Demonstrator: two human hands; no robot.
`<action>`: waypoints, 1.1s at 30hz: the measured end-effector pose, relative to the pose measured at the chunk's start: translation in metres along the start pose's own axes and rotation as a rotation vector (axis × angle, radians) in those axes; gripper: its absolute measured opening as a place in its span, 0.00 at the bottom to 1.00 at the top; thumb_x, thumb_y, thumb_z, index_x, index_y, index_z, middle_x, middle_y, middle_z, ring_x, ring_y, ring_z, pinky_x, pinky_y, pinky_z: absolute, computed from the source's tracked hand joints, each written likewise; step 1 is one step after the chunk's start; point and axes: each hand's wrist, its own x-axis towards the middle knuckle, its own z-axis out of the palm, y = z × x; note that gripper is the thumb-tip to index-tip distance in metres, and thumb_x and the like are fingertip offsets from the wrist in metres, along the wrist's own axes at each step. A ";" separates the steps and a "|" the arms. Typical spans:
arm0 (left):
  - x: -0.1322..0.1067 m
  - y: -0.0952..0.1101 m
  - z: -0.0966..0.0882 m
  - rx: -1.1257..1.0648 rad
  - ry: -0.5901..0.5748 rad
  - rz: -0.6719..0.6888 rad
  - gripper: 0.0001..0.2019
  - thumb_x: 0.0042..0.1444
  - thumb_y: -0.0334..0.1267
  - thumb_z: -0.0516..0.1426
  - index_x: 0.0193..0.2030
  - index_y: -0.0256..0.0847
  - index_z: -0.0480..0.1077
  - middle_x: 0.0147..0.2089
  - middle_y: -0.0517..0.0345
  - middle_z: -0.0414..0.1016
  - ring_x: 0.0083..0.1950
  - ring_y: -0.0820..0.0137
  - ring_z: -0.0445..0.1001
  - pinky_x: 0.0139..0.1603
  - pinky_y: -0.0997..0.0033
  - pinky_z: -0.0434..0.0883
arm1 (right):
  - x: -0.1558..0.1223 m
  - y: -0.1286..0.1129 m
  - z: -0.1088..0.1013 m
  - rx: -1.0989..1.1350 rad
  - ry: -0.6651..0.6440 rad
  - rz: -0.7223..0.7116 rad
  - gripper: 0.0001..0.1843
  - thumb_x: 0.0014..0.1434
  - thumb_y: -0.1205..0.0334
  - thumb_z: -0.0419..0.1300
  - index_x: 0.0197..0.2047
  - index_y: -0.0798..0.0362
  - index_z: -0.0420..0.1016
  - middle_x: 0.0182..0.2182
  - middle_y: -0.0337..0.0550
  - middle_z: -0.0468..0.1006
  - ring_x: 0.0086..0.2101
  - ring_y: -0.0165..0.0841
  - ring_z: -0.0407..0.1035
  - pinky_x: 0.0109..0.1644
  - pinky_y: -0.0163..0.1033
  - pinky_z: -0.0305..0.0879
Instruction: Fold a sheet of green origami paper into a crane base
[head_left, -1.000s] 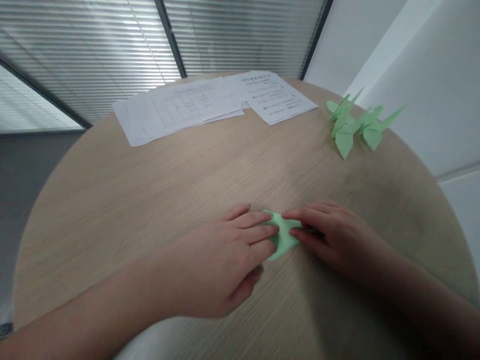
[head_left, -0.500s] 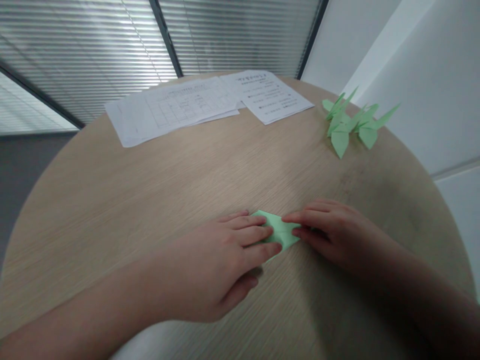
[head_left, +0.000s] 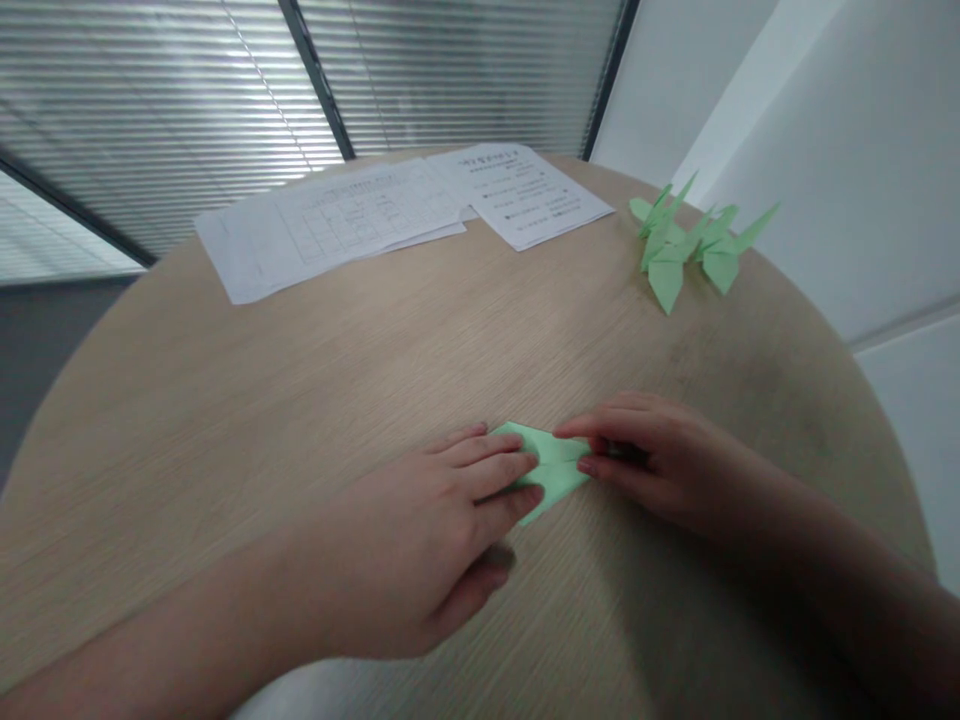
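A piece of green origami paper [head_left: 555, 468], folded into a small pointed shape with a crease along its middle, lies on the table in front of me. My left hand [head_left: 442, 530] rests flat over its left part, fingers stretched out and pressing on it, so that end is hidden. At the right corner, the thumb and index finger of my right hand [head_left: 652, 455] grip the paper's edges, with a gap between the two fingertips. The other fingers of that hand are curled behind the index finger.
Green folded paper cranes [head_left: 667, 275] stand close together at the table's back right. Printed sheets [head_left: 330, 225] overlap along the far edge of the round wooden table [head_left: 300, 370]. Beyond are window blinds [head_left: 465, 70] and a white wall [head_left: 847, 180].
The whole view has shifted slightly, so things appear a little further left. My right index finger and thumb have opened slightly apart at the paper's corner. My left hand keeps pressing on the paper.
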 end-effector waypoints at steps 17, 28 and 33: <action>-0.001 -0.001 0.004 0.033 -0.010 0.007 0.25 0.65 0.42 0.57 0.68 0.42 0.66 0.70 0.53 0.69 0.73 0.55 0.62 0.76 0.51 0.55 | 0.002 -0.003 0.006 -0.060 0.029 0.043 0.14 0.67 0.68 0.56 0.51 0.50 0.80 0.41 0.45 0.84 0.42 0.38 0.75 0.49 0.45 0.69; -0.003 0.004 0.011 0.132 0.000 0.038 0.27 0.67 0.42 0.55 0.69 0.31 0.64 0.70 0.41 0.66 0.72 0.54 0.64 0.75 0.54 0.57 | -0.002 -0.002 0.004 -0.090 -0.015 0.006 0.20 0.65 0.63 0.62 0.60 0.50 0.74 0.48 0.49 0.78 0.49 0.41 0.72 0.55 0.49 0.69; -0.003 0.004 0.010 0.149 -0.008 0.040 0.27 0.67 0.43 0.54 0.70 0.32 0.64 0.71 0.43 0.66 0.72 0.53 0.63 0.75 0.53 0.57 | -0.001 0.000 0.006 -0.104 -0.020 -0.004 0.18 0.65 0.64 0.62 0.59 0.49 0.75 0.47 0.48 0.78 0.49 0.41 0.72 0.55 0.48 0.69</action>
